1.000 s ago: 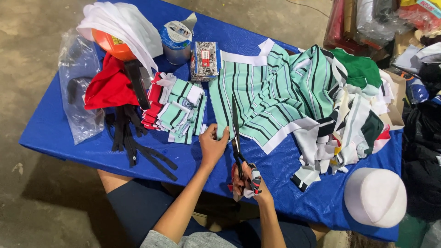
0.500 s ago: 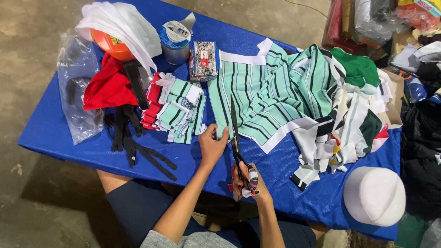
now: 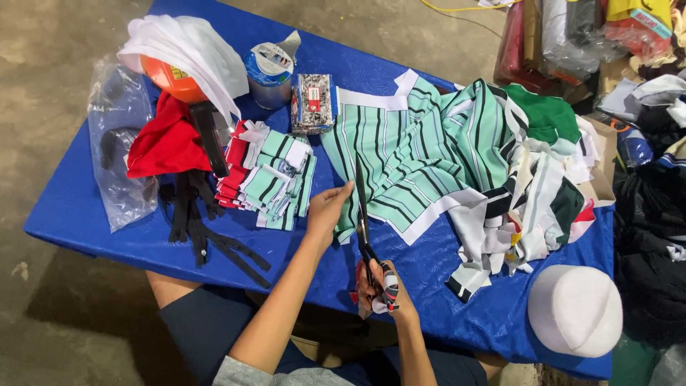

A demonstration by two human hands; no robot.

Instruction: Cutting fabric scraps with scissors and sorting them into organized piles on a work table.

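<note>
the striped cloth (image 3: 421,150) lay spread on the blue worktop (image 3: 93,207), and everything else sat around it. the left hand (image 3: 327,209) pinched the cloth's near left edge, fingers curled onto the fabric. the right hand (image 3: 379,289), just below that edge, was closed around the handles of the scissors (image 3: 363,221), whose blades ran up along the cloth's left side, right beside the left hand. left of the cloth stood a stack of cut pieces (image 3: 268,182), then black straps (image 3: 204,229) and a red cloth (image 3: 166,143). above the cloth's left corner sat a small patterned box (image 3: 313,102) and a tape roll (image 3: 269,70). right of the cloth lay a heap of scraps (image 3: 529,207), with a white cap (image 3: 575,309) below it.
</note>
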